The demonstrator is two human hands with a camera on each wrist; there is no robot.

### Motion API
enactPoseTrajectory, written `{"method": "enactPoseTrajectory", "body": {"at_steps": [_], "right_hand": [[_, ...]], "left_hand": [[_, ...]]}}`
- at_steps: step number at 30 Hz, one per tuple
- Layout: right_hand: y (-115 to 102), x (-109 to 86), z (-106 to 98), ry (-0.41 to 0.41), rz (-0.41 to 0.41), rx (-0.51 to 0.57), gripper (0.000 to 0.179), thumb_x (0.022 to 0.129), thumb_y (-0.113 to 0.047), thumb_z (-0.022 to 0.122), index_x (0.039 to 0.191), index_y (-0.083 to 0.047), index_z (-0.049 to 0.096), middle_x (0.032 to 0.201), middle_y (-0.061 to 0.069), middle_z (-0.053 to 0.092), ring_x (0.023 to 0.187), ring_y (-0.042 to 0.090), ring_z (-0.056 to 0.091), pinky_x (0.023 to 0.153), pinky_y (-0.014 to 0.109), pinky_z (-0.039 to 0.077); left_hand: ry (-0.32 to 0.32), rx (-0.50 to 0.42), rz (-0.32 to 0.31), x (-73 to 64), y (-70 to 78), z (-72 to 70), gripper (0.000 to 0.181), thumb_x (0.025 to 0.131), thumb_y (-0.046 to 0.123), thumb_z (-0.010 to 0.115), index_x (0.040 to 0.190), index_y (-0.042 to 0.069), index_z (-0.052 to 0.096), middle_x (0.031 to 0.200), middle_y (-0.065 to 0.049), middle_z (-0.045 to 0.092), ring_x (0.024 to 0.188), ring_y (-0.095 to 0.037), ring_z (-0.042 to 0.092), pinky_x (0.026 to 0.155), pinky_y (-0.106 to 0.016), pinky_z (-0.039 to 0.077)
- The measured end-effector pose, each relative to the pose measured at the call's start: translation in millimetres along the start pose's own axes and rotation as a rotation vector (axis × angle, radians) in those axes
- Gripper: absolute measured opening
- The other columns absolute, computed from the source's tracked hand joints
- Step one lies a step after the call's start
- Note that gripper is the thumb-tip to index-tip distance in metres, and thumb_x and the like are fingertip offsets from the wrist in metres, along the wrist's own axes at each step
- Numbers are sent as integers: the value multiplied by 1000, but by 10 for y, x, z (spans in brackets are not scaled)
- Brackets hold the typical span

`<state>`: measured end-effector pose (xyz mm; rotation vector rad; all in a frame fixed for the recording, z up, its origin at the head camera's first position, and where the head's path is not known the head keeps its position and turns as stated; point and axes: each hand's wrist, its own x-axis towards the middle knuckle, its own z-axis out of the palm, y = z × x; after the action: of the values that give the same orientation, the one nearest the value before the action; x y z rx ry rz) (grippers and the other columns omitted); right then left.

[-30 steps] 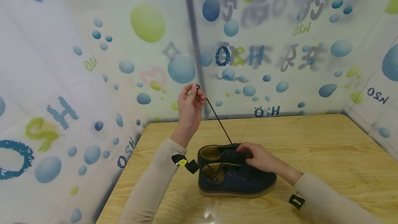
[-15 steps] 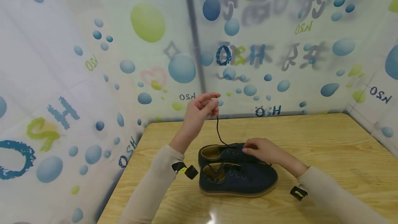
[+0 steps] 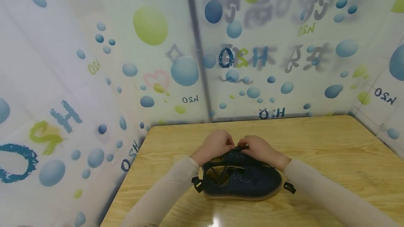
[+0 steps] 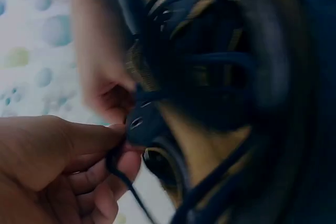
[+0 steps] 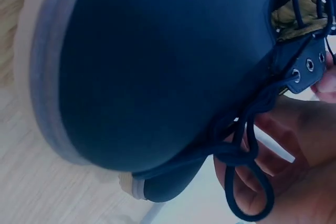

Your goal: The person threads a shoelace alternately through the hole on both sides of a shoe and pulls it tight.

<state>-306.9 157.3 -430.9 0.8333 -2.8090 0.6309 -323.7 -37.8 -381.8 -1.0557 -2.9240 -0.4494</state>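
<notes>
Two dark navy lace-up shoes lie side by side on the table, toes to the right in the head view: a near shoe point(image 3: 258, 181) and a far shoe point(image 3: 231, 158). My left hand point(image 3: 216, 144) pinches a dark shoelace point(image 4: 126, 179) at the far shoe's eyelets; the left wrist view shows thumb and forefinger together there. Opposite it, my right hand point(image 3: 258, 148) grips the upper edge of the far shoe around the lacing. Fingertips of both hands are partly hidden. A looped lace point(image 5: 265, 203) hangs before the right hand in the right wrist view.
The wooden table point(image 3: 331, 157) extends on both sides of the shoes. Behind it hangs a white curtain point(image 3: 284, 27) printed with bubbles and letters, which also runs along the left side. The near shoe stands between my forearms.
My left hand has come down from high above the shoes, where it held the lace stretched upward, to the far shoe's eyelets. My right hand has stayed at that shoe, shifting slightly.
</notes>
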Motion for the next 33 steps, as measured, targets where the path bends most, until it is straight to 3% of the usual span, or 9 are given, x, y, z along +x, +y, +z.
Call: {"method": "enactPoseTrajectory", "body": {"at_steps": [3,13,21,27,33], "right_hand": [[-24,30,19,16,0,-25,13,87,-9,73,100,-10,74,93,7,73,83,23,69,73,37,56],[43,133,6,23,67,118,15,96,-9,61,96,-8,76,91,8,75,82,24,69,75,39,56],[62,191,13,-21,106,169,17,97,-9,60,97,-6,76,93,10,75,81,22,68,74,38,54],[83,198,25,-25,145,196,18,97,-10,59,98,-6,76,95,10,75,78,18,65,71,35,52],[91,190,36,-23,162,208,18,97,-11,59,97,-6,76,95,11,75,80,20,66,72,37,53]], "left_hand": [[-15,111,-10,16,13,71,12,91,24,72,84,18,80,78,6,75,62,-6,62,55,-18,48],[0,224,9,72,137,78,19,90,23,72,72,19,75,62,7,67,51,-5,53,49,-19,42],[68,289,-114,98,139,237,31,91,18,69,61,19,59,49,6,46,44,-8,42,42,-22,28],[109,344,-103,134,100,352,29,91,17,67,62,20,61,50,5,49,44,-9,45,43,-22,29],[103,395,-100,163,132,394,23,91,17,67,69,20,68,54,3,58,46,-10,52,43,-22,38]]}}
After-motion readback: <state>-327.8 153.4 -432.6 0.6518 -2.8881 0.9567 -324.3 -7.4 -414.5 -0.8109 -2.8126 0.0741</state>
